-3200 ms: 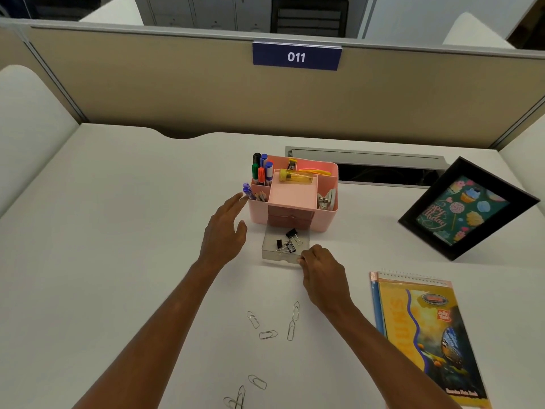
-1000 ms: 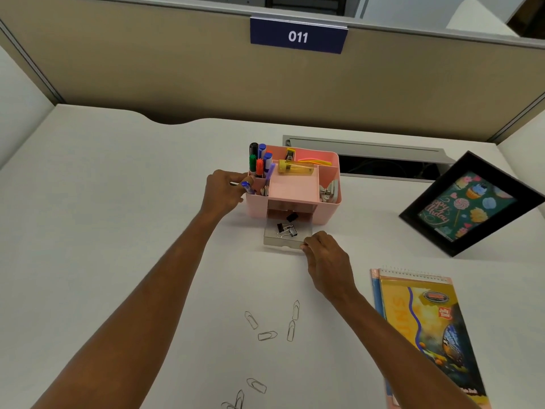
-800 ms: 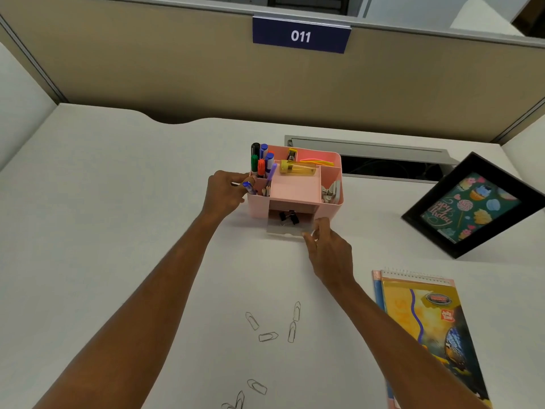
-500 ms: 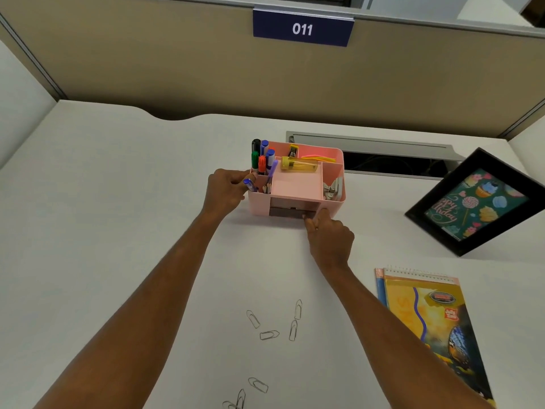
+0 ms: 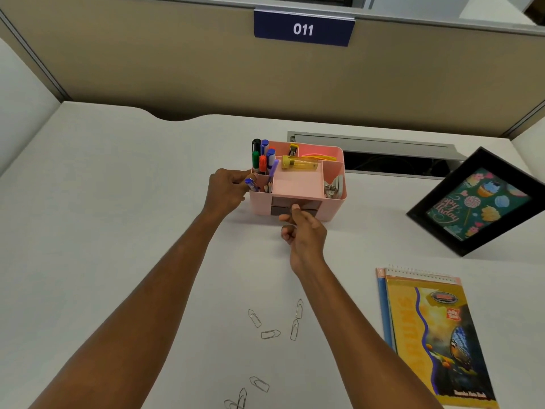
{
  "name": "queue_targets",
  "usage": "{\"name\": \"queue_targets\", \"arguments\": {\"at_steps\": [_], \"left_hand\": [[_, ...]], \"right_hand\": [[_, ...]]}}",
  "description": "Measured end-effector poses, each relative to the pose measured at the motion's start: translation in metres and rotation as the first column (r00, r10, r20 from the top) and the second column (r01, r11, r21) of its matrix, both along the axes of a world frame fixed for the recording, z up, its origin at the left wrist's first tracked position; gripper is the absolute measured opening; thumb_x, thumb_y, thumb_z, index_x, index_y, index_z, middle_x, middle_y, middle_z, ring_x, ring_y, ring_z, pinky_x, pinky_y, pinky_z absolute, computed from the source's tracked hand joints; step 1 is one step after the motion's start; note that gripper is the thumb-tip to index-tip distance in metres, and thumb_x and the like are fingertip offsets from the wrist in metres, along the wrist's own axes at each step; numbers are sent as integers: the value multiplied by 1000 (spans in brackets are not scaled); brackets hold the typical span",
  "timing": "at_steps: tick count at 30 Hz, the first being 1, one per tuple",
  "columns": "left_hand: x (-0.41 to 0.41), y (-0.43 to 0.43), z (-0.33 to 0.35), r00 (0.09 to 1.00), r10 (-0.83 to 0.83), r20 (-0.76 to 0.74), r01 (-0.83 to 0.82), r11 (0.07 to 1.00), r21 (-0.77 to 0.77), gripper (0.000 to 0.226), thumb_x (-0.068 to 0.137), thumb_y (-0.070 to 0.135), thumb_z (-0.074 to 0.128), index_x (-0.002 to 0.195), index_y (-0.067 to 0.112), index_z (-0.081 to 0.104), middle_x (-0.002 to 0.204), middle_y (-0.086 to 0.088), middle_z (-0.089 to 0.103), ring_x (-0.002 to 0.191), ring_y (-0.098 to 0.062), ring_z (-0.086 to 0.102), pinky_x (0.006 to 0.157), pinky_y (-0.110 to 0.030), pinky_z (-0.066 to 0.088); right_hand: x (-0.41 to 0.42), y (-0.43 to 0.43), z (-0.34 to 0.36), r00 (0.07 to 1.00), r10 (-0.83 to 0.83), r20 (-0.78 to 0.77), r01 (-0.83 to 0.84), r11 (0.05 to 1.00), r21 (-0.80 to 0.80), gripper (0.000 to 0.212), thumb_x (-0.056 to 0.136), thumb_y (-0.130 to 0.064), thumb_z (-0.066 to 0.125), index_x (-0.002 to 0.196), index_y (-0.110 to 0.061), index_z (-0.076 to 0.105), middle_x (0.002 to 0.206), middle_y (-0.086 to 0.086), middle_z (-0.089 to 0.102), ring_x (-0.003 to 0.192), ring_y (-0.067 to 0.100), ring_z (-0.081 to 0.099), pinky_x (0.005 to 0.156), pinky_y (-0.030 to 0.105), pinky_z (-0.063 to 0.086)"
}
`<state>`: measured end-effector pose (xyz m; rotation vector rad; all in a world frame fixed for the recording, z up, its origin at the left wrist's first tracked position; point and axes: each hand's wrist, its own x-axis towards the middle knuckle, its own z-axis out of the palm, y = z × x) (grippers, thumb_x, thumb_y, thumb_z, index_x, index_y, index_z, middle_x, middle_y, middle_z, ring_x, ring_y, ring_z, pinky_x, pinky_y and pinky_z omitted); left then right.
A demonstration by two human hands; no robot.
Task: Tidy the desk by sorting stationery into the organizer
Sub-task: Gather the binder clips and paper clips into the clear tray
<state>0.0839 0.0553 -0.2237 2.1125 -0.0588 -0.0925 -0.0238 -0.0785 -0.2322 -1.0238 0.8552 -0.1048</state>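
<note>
Our left hand grips the pink organizer mid-table. Our right hand, fingers curled and empty, touches its closed drawer. Next, we judge, comes pinching up the near paper clips.

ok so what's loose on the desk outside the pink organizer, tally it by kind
thin silver wire paper clips: 7 (one cut by the frame edge)
books: 2, a yellow spiral-bound notebook on a blue-edged book
black rectangular picture frame: 1
total: 10
</note>
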Motion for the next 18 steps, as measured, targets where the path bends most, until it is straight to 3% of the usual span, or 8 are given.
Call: {"name": "queue_targets", "arguments": {"at_steps": [6,8,12,18], "left_hand": [[2,2,-4,999,-16,35,15,1000,22,21,90,21,62,104,10,73,107,-10,71,68,-9,64,61,-32,57],[3,1,-5,999,-17,36,16,999,33,20,90,21,61,103,10,73,107,-10,71,70,-13,64,62,-33,57],[3,0,-5,999,-12,41,10,999,45,20,90,19,62,104,9,72,108,-11,70,64,-8,61,59,-28,55],[-1,-2,-5,999,14,46,-14,1000,10,20,90,11,59,105,9,72,108,-12,70,75,-24,65,67,-42,59]], "right_hand": [[0,12,7,982,-170,82,138,943,301,18,87,-26,68,96,-10,66,78,9,70,48,12,47,47,22,41],[3,15,10,972,-225,74,183,912,368,19,86,-29,70,94,-12,66,75,9,68,44,10,46,45,20,40],[8,18,9,961,-274,27,246,898,364,22,80,-33,74,86,-13,67,68,7,63,40,9,43,43,19,39],[-1,16,3,972,-236,-14,232,938,258,26,78,-33,77,79,-10,67,63,7,60,45,12,44,45,21,39]]}}
